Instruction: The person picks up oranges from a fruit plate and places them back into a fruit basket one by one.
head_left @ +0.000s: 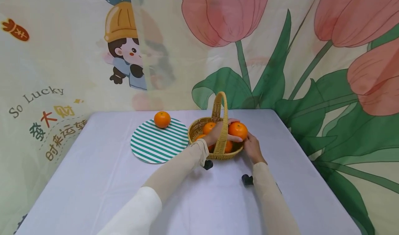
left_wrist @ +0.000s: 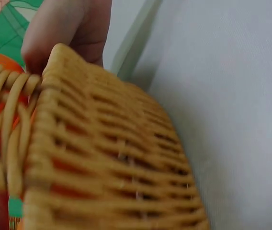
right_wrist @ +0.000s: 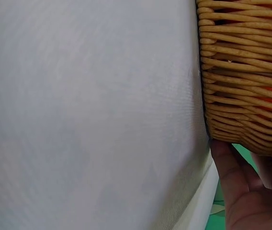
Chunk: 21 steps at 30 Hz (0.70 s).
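A wicker basket (head_left: 194, 125) with a tall handle holds several oranges (head_left: 209, 127). My left hand (head_left: 215, 133) reaches under the handle and grips an orange (head_left: 238, 130) at the basket's right side, thumb below and fingers behind. My right hand (head_left: 254, 149) holds the right side of the basket near that orange. In the right wrist view, fingers (right_wrist: 232, 175) touch the woven wall (right_wrist: 251, 91) low down. The left wrist view shows the right hand (left_wrist: 78, 33) at the rim (left_wrist: 54, 62); the left hand's grip is mostly out of that view.
Left of the basket lies a round green-and-white striped mat (head_left: 156, 146), with one orange (head_left: 162, 119) on its far part. A white cloth covers the table (head_left: 93, 179). Behind it hangs a printed backdrop (head_left: 174, 20) with tulips and a cartoon figure.
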Motion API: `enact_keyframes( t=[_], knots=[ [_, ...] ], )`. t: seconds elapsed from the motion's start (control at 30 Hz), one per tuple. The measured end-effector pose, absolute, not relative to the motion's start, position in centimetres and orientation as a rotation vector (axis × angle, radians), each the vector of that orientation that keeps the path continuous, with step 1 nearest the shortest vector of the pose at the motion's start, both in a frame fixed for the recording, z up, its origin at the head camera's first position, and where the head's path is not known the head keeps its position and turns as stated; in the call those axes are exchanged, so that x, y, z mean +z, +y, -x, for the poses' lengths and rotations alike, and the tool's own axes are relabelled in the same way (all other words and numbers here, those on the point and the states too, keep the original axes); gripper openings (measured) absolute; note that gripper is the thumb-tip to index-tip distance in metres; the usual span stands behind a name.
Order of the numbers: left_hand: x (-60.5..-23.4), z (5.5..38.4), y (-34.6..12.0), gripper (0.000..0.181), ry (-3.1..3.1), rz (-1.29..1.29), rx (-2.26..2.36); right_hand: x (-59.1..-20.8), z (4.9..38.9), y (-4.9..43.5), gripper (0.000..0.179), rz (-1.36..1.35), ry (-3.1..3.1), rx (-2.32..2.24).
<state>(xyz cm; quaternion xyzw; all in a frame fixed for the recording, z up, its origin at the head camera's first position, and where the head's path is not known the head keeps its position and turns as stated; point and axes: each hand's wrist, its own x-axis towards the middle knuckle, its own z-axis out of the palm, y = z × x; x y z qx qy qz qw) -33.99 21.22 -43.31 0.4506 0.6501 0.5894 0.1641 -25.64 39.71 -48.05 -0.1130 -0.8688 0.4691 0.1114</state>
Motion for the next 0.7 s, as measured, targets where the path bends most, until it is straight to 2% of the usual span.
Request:
enact_keyframes(
  t=[0.27,0.5,0.7],
  knots=[
    [-43.7,36.1,19.1,0.078,2.267,-1.22,1.512,-47.7,26.1,39.6,0.047,0.354,-2.605,1.41],
    [-44.0,36.6,17.2,0.072,2.349,-1.095,1.476,-47.9,26.1,39.5,0.047,0.355,-2.62,1.41],
    [-44.5,36.9,16.6,0.077,2.333,-1.084,1.515,-48.0,26.1,39.4,0.047,0.365,-2.618,1.423]
  ],
)
